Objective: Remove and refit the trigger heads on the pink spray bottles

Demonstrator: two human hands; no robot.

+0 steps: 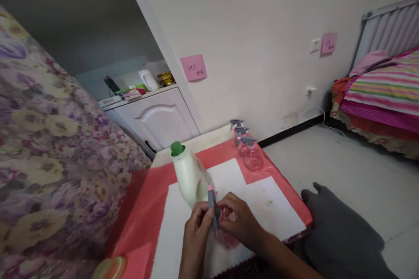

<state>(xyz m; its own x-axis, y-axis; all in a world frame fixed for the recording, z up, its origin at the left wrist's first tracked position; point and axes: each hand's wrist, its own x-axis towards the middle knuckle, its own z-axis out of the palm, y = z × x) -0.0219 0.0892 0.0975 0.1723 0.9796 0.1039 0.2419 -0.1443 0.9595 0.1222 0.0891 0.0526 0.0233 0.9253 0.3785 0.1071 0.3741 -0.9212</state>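
Clear pink spray bottle [226, 240] below hands, over white cloth [273, 216] | left hand [198, 222]: thumb and fingers pinch grey spray head [211, 202] | right hand [244, 218]: fingertips bunched beside it, exact grip can't tell | likely light, stiff, slick plastic; best held at neck

1 spray bottle [226, 241] with a clear, pinkish body is over the white cloth [173, 235], partly hidden by the right hand [240, 218]. Its grey spray head [212, 200], tipped with pink, is pinched in the left hand [198, 222], pink end pointing away from the person.
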